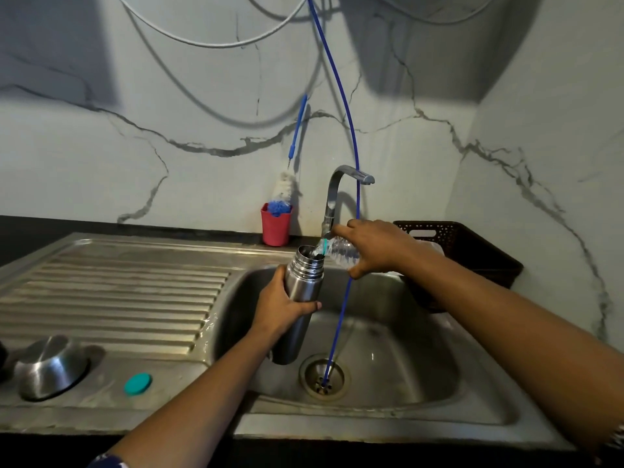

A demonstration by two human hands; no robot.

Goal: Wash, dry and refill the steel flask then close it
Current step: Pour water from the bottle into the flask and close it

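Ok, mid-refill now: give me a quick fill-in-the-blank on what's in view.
1. The left hand grips the steel flask over the ____.
2. The right hand tilts a clear plastic ____ into the flask's mouth.
3. The bottle brush stands in a ____ cup.
4. The blue hose ends at the ____ hole.
Missing words: sink; bottle; red; drain.
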